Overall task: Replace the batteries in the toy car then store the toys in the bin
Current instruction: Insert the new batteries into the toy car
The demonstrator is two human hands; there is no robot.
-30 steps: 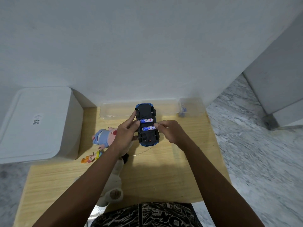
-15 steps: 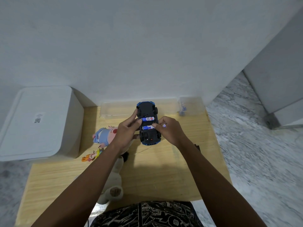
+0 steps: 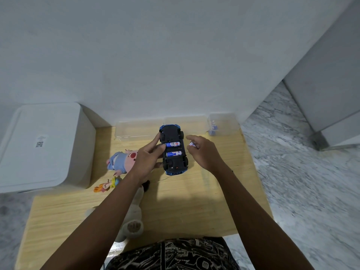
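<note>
A blue toy car (image 3: 174,150) lies upside down on the wooden table (image 3: 185,201), its black underside up. Two blue-and-white batteries (image 3: 173,149) sit in its open compartment. My left hand (image 3: 148,158) grips the car's left side, one finger touching the upper battery. My right hand (image 3: 204,152), just right of the car, pinches a small white-and-red battery (image 3: 191,144) between thumb and fingers. A white lidded bin (image 3: 41,147) stands at the table's left.
A pink pig plush (image 3: 122,159), a small orange figure (image 3: 106,186) and a white plush (image 3: 132,219) lie under my left arm. A clear tray (image 3: 136,129) and a small clear box (image 3: 224,123) holding batteries stand against the wall. Marble floor lies to the right.
My right hand has drawn away from the car to the right, holding a battery. My left hand has kept its hold on the car.
</note>
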